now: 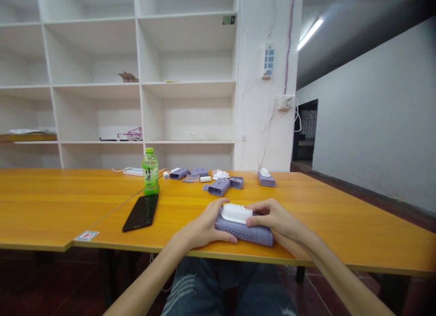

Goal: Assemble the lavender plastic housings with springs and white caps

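A purple plastic housing [252, 234] with a perforated side lies near the front edge of the orange table [340, 216]. A white ribbed part [235, 213] sits on top of it. My left hand [204, 227] grips the housing's left end, thumb along its front side. From the right, my right hand [277, 218] holds the housing too, its fingers pressed on the white part.
Further back lie several purple housings [220, 186], another purple-and-white unit [266, 178] and small white parts [220, 174]. A green tea bottle [150, 171] stands left of them, a black phone [141, 212] before it, a white power strip [133, 171] behind. White shelves line the wall.
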The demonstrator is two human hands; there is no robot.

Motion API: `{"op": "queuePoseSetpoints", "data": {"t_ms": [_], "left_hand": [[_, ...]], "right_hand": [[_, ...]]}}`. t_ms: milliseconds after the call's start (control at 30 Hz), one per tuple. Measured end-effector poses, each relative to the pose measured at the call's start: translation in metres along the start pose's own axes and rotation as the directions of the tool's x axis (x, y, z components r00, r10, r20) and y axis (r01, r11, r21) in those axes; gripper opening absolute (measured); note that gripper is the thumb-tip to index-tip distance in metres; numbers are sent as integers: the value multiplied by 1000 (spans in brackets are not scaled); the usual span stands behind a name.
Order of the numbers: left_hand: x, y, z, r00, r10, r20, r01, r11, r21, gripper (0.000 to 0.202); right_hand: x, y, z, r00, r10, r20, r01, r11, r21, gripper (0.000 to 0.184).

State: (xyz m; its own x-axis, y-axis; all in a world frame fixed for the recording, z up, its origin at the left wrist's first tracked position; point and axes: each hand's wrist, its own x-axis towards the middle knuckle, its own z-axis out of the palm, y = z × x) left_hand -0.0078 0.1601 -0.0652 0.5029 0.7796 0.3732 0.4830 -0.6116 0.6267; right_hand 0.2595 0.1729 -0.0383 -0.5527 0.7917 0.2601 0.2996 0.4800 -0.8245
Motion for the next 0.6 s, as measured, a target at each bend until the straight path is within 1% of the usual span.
{"op": "queuePoseSetpoints", "data": {"t_ms": [100, 167, 233, 300, 367, 400, 433, 467, 500, 533, 567, 600], "left_hand": [[0, -2, -2, 1000, 7, -7, -7, 1000, -21, 102], [1, -4, -1, 1000, 1, -25, -2, 999, -52, 105], [3, -7, 1, 997, -8, -72, 2, 997, -76, 109], [5, -9, 6, 989, 0, -145, -8, 999, -48, 108], [6, -11, 10, 979, 11, -204, -7, 1000, 23, 99], [6, -13, 12, 975, 11, -223, 3, 998, 63, 93], [5, -15, 14, 972, 7, -233, 17, 995, 99, 89], [5, -17, 16, 971, 1, -238, 30, 991, 128, 84], [4, -19, 17, 970, -3, -241, 41, 988, 150, 81], [4, -21, 17, 970, -3, -242, 45, 985, 167, 78], [3, -23, 18, 971, 1, -240, 43, 983, 179, 75], [3, -24, 18, 971, 6, -238, 39, 982, 185, 72]], "right_hand": [[4, 9, 6, 998, 2, -59, -3, 1000, -8, 42], [5, 12, 10, 994, 4, -109, -9, 999, -50, 45], [3, 10, 15, 986, -5, -169, -15, 993, -117, 43], [-3, 5, 21, 967, -14, -253, -39, 979, -202, 41], [-10, 0, 26, 934, -3, -357, -102, 956, -274, 41], [-15, -2, 29, 907, 3, -420, -144, 941, -306, 42], [-21, -4, 31, 875, -12, -484, -182, 918, -351, 44], [-27, -6, 32, 847, -54, -529, -204, 886, -416, 48], [-34, -8, 33, 838, -116, -533, -202, 843, -499, 53], [-40, -9, 32, 857, -175, -484, -171, 790, -588, 58], [-47, -10, 31, 895, -211, -392, -114, 742, -661, 62], [-53, -11, 28, 937, -213, -276, -45, 712, -701, 64]]}}
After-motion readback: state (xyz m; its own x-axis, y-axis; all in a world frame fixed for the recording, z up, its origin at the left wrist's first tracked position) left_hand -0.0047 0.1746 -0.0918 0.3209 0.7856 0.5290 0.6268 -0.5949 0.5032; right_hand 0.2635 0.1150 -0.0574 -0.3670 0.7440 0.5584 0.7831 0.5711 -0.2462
